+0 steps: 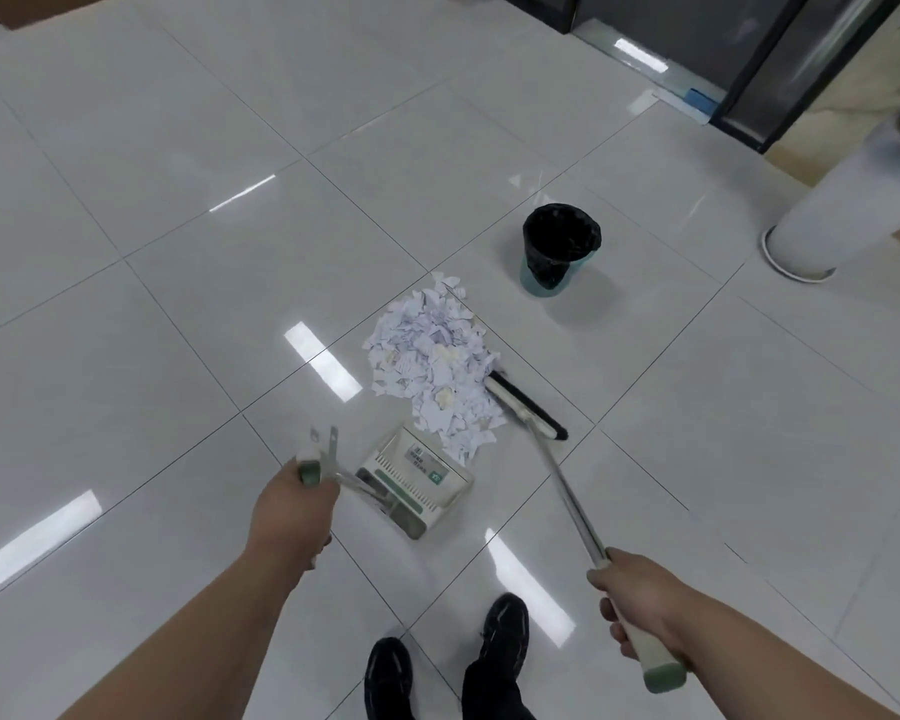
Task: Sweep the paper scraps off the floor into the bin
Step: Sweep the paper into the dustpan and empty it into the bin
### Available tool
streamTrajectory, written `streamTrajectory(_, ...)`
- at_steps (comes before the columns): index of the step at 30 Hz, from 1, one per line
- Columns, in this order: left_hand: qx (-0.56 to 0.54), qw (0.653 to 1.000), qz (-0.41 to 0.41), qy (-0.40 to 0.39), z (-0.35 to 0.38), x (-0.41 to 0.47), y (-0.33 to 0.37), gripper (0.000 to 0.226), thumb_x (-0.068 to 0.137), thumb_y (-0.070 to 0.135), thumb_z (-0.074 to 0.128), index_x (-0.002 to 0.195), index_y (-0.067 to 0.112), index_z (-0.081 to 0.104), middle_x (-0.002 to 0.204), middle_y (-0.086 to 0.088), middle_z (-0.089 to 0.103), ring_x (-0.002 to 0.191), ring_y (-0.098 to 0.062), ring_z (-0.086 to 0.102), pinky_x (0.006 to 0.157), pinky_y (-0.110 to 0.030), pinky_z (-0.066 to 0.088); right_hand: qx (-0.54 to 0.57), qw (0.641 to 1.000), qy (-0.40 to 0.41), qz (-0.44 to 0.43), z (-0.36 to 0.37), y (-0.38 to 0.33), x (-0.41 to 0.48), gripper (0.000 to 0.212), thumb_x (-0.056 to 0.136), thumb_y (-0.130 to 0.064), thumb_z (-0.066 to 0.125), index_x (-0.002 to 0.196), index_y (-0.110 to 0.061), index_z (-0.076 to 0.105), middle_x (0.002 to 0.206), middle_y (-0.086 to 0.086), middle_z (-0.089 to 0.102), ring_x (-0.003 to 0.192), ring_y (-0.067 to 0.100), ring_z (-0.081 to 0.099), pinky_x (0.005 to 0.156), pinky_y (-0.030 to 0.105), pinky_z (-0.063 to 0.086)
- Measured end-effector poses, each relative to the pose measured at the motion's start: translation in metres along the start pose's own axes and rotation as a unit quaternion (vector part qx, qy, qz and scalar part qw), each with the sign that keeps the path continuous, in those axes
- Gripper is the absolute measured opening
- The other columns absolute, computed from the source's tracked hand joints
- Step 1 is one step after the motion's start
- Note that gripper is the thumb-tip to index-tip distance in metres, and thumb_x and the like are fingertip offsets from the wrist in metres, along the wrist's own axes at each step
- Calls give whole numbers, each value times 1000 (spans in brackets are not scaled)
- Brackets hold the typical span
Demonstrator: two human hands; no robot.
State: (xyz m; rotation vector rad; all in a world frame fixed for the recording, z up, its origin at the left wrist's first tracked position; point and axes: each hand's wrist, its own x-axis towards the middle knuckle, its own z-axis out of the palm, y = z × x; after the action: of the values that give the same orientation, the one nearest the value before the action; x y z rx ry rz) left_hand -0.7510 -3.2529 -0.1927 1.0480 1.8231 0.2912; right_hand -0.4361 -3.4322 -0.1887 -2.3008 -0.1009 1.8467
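Observation:
A heap of white paper scraps (434,363) lies on the glossy tiled floor in the middle of the view. A cream dustpan (415,478) stands just in front of the heap, its mouth touching the nearest scraps. My left hand (292,504) grips the dustpan's upright handle. My right hand (640,605) grips the broom handle (567,491), and the broom head (528,405) rests against the heap's right side. A small bin (559,246) lined with a black bag stands beyond the heap, to the right.
A tall white planter (848,200) stands at the right edge. Dark cabinets or doors (749,49) run along the back right. My two black shoes (500,646) are at the bottom centre. Bare tiles spread to the left and far side.

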Motion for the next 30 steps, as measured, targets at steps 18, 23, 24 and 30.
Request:
streamTrajectory(18,37,998,39,-38,-14,14,-2,16,84,21,50,95,29,58,80,-6,66,66,-31,67,42,-28,48,100,993,48,-26,61,3,-102,14,100,-19,54,112,-26,56,68,11,54,40,18,43,46,18,38)
streamTrajectory(23,39,997,52,-41,-17,19,-7,16,86,21,50,97,28,58,84,-7,67,69,-31,68,43,-27,48,121,988,87,-30,89,9,-62,19,100,-15,52,119,-18,50,71,13,52,41,19,46,46,21,42)
streamTrajectory(24,37,997,55,-43,-16,20,-7,16,86,20,49,97,28,58,83,-7,67,67,-31,67,43,-28,48,118,989,83,-33,96,9,-55,17,100,-13,52,117,-12,52,71,13,52,42,20,47,45,22,42)
streamTrajectory(30,30,996,62,-50,-16,21,-8,12,86,16,50,88,27,55,81,-6,65,57,-27,64,48,-27,48,84,996,23,6,137,23,-52,21,98,-11,52,114,1,58,62,10,52,42,19,46,44,23,40)
